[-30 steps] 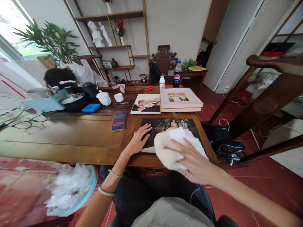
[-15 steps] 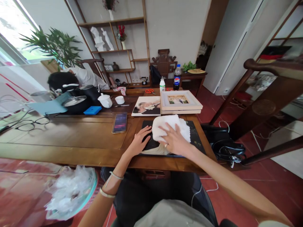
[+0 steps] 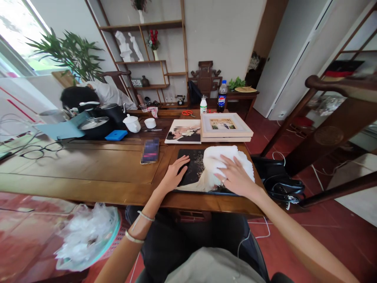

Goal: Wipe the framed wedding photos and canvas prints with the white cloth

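Observation:
A dark glossy photo print lies flat at the near edge of the wooden table. My left hand rests flat on the print's left side, fingers spread. A white cloth covers the print's right half, and my right hand presses down on it with fingers stretched out. Behind the print lie a second photo and a stack of white picture frames.
A phone lies left of the print. Glasses, pots, a teapot, a cup, scissors, a glue bottle and a cola bottle stand farther back. Another person leans over the far left. A black bag sits on the floor at right.
My right hand slid the cloth from the near edge up across the print, then over to its right side. My left hand stayed put.

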Demonstrator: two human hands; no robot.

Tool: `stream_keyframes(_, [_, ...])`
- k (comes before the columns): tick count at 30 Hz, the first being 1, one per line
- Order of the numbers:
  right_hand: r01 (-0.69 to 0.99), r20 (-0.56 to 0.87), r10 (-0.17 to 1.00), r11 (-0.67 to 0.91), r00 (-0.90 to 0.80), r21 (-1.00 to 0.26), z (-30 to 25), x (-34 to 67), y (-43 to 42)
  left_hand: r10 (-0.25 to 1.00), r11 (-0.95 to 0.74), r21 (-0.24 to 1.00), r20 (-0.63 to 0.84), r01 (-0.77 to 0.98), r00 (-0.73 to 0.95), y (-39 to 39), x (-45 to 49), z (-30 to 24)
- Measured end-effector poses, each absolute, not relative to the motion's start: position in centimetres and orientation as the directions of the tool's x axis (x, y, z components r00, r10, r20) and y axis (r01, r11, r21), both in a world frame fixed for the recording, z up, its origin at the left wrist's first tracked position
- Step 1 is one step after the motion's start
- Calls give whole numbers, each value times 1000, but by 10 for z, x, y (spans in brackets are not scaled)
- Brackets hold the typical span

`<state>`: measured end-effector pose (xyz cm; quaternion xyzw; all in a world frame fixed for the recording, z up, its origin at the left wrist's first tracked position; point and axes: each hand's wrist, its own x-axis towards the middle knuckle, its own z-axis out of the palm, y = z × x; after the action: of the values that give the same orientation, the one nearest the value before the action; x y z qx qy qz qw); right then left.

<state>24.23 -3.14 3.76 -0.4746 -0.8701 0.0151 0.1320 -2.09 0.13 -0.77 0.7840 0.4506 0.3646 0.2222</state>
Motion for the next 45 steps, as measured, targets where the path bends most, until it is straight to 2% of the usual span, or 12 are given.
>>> stream_keyframes(4, [827,222,828,548,-515,-124,35,205,3,863,-501,715,456,488,218,1,-22,-7])
stream_keyframes(8, [748,207,749,656,-629,-98,37,166,10,881,-453,810,471,372,48,-2,-25,-8])
stream_keyframes(13, [572,203,575,816,-792,-81,38,154,-26,937,-324,942,332,89,-107,4,-33,-13])
stream_keyframes(16, [453,185,467,884,-865,-112,37,167,-55,963,-252,966,246,-55,-109,7,-38,-11])
stream_keyframes(19, [381,201,410,909,-889,-168,37,189,-74,993,-92,985,79,-143,-92,4,-41,-2])
stream_keyframes(24, [500,274,543,839,-794,-214,39,212,-70,959,258,903,-282,-344,-22,-7,-47,19])
stream_keyframes(28, [649,305,679,732,-668,-209,40,186,-55,914,400,814,-386,-422,121,-16,-49,31])
stream_keyframes(30, [657,299,680,730,-670,-187,40,164,-54,914,403,799,-375,-446,154,-21,-49,34])
stream_keyframes(34, [520,241,532,846,-812,-117,39,138,-69,921,389,781,-346,-489,181,-32,-56,41])
stream_keyframes(36, [492,230,497,867,-837,-85,35,138,-78,923,381,765,-350,-520,161,-38,-62,45])
stream_keyframes(42, [571,456,513,821,-727,-14,25,149,-87,958,269,827,-284,-493,46,-53,-62,58])
stream_keyframes(45, [561,543,522,821,-658,-110,39,160,-89,978,172,849,-206,-500,-14,-58,-52,65])
